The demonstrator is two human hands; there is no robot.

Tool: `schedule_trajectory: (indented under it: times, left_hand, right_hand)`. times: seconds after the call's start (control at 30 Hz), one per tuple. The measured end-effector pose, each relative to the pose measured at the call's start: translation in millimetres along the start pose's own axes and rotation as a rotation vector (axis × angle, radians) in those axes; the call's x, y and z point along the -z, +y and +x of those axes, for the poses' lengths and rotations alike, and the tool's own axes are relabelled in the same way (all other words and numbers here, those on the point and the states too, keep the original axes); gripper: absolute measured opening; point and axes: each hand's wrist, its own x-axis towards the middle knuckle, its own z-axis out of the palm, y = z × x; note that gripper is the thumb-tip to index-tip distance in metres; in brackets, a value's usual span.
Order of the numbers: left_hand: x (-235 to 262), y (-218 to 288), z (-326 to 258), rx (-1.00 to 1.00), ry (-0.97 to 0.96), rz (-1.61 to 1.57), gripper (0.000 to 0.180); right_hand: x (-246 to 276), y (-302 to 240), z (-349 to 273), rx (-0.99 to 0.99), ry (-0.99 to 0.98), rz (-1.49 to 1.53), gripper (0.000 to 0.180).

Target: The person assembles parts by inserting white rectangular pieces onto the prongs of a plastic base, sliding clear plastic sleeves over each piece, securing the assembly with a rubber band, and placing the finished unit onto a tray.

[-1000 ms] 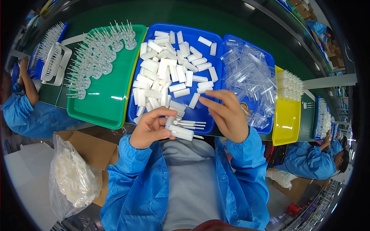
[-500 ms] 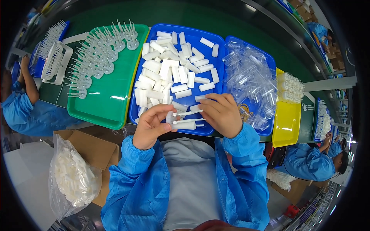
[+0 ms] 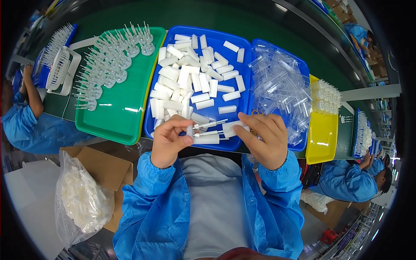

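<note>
Over on the far left a co-worker's blue sleeve (image 3: 30,125) leans at the green worktop (image 3: 242,21), beside a small white fan (image 3: 60,69). Nearer, below the worktop's edge, sits an open cardboard box (image 3: 104,173) with a clear bag of white pieces (image 3: 82,201) resting against it. Next along is a green tray (image 3: 130,108), its far left part crowded with upright white needle-like parts (image 3: 108,60). Beside it a blue tray (image 3: 242,82) holds a loose heap of white rectangular caps (image 3: 190,82). At that tray's near edge the left hand (image 3: 169,141) pinches a small bundle of thin white sticks with sleeves (image 3: 208,130), thumb and fingers closed round their left end. The right hand (image 3: 264,138) meets the bundle from the other side, its fingers curled and pressed onto the right ends. Further right, a second blue tray (image 3: 303,69) is piled with clear plastic tubes (image 3: 281,86), then a yellow tray (image 3: 323,138) carries white parts (image 3: 327,95) at its far end. At the far right another person in blue (image 3: 351,180) bends over their own work.
</note>
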Motion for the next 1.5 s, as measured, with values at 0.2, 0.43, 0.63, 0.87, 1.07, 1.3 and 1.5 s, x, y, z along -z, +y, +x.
schedule_trajectory:
  times: [0.2, 0.43, 0.63, 0.87, 1.07, 1.3, 1.5]
  left_hand:
    - [-1.4, -2.4, -0.8, 0.041, -0.037, 0.047, 0.035]
    - [-10.6, -4.6, -1.0, 0.137, -0.139, 0.005, 0.036]
    - [-10.2, -2.8, -0.3, 0.214, -0.173, 0.006, 0.034]
    - [-16.3, 3.7, -0.5, 0.216, -0.181, 0.049, 0.04]
    - [1.5, 4.8, -1.8, 0.17, -0.145, -0.008, 0.05]
    - [8.8, 15.5, -6.3, 0.224, -0.036, -0.127, 0.047]
    - [2.9, 16.6, -1.5, 0.227, -0.056, -0.078, 0.046]
  right_hand:
    - [1.4, -6.2, 6.8, 0.1, 0.051, -0.012, 0.03]
    - [-2.8, -9.9, 10.6, 0.313, 0.081, 0.031, 0.031]
    - [-13.4, -4.9, 12.2, 0.364, 0.103, 0.188, 0.033]
    - [-17.1, 0.9, 14.4, 0.317, 0.01, 0.453, 0.029]
    - [-31.5, 19.7, 15.0, -0.388, 0.047, 0.584, 0.031]
    - [-63.7, 27.8, -0.3, -0.202, -0.159, 0.077, 0.025]
    - [-41.1, 20.0, 5.2, -0.288, -0.081, 0.413, 0.017]
